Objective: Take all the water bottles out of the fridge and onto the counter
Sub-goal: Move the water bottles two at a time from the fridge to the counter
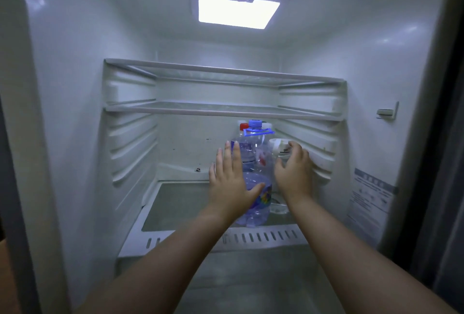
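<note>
A large clear water bottle (pixel 253 153) with a blue cap and blue carry handle stands on the fridge's lower glass shelf (pixel 185 203). My left hand (pixel 232 183) lies flat against its left side, fingers straight. To its right stands a clear bottle with a white cap (pixel 277 146). My right hand (pixel 293 170) curls round that bottle's upper part. A red-capped bottle (pixel 243 127) shows behind the large one, mostly hidden.
Two bare glass shelves (pixel 221 110) sit above the bottles, close over the blue cap. The fridge's ribbed side walls (pixel 133 143) flank the shelf. A lamp (pixel 236 9) glows in the ceiling. A label (pixel 369 200) is on the right wall.
</note>
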Demonstrator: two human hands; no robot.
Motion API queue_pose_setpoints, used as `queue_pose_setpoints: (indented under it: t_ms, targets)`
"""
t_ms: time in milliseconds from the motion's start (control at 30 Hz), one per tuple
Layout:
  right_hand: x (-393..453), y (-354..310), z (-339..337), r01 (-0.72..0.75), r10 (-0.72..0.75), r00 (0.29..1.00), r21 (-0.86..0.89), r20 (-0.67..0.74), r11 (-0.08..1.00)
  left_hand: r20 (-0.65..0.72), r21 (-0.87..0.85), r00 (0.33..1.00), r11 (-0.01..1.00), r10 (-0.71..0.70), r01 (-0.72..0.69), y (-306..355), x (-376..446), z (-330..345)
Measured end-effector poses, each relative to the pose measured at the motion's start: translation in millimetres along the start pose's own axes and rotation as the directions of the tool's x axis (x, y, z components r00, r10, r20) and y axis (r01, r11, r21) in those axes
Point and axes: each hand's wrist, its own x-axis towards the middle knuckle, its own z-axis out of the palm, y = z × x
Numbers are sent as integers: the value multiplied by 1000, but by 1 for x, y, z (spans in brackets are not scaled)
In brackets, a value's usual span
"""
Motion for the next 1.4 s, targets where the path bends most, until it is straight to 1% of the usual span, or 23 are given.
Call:
queue_pose_setpoints:
  t_ms: [133,200,267,333,467,667,833,933,1033,1167,1300,1400]
  targets:
    - [11,8,12,50,-52,998,-78,-29,996,27,-176,998,982,-60,64,3,14,14]
    - [16,13,16,41,-42,999,-70,-10,997,43,-253,996,964,-77,85,4,19,18]
    - [21,17,18,9,-9,1000,-37,14,999,40,-372,996,924,-82,91,6,22,22]
    - [26,20,21,-17,17,999,-16,34,1000,8,-495,995,865,-97,88,7,24,25]
    - [31,23,29,-5,5,1000,1,21,1000,-52,-564,990,822,-128,77,3,27,35]
    - [22,34,45,103,-95,988,58,-125,993,-102,-600,989,800,-107,25,-10,29,49]
    - [20,40,53,156,-132,972,117,-194,981,-71,-631,991,775,-112,42,-14,29,49]
    - [19,43,50,174,-146,971,141,-191,975,-53,-634,994,772,-101,44,-14,27,45]
    - [17,42,45,192,-169,969,118,-182,974,-70,-629,990,776,-123,52,-16,23,37]
    - [6,36,40,199,-179,968,104,-175,974,-93,-591,984,804,-150,67,-27,13,20]
    - [-13,26,40,201,-176,971,153,-162,968,-138,-520,980,852,-146,54,-42,2,-3]
    - [-25,17,42,248,-227,965,168,-135,954,-140,-514,973,854,-182,86,-53,-8,-14]
